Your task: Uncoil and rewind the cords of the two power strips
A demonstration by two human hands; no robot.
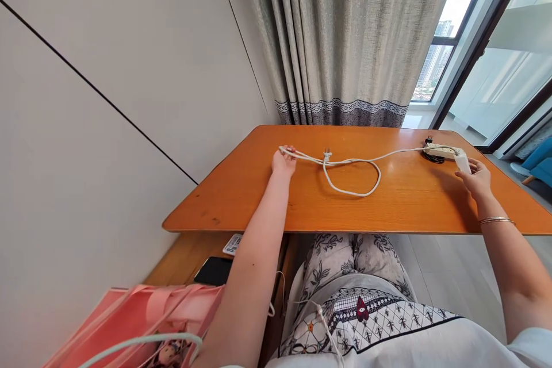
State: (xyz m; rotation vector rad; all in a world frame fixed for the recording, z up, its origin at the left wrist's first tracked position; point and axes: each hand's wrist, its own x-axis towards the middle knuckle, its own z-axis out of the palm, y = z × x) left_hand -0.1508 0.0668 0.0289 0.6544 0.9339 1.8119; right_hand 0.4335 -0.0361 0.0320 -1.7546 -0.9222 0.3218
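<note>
A white cable [351, 191] lies looped across the orange wooden table [259, 195]. My left hand [283, 161] grips one end of the cable at the table's far left. The cable's plug [327, 155] rests just right of that hand. My right hand [476, 178] holds the white power strip [448, 152] at its near end, at the table's far right. A small black plug [428, 141] sits in the strip's far end. A thin bangle circles my right wrist.
A grey curtain [340, 40] hangs behind the table, a window to its right. A lower wooden surface at left holds a black phone [214, 270] and a white card [233, 244]. A pink bag [142, 322] stands at bottom left.
</note>
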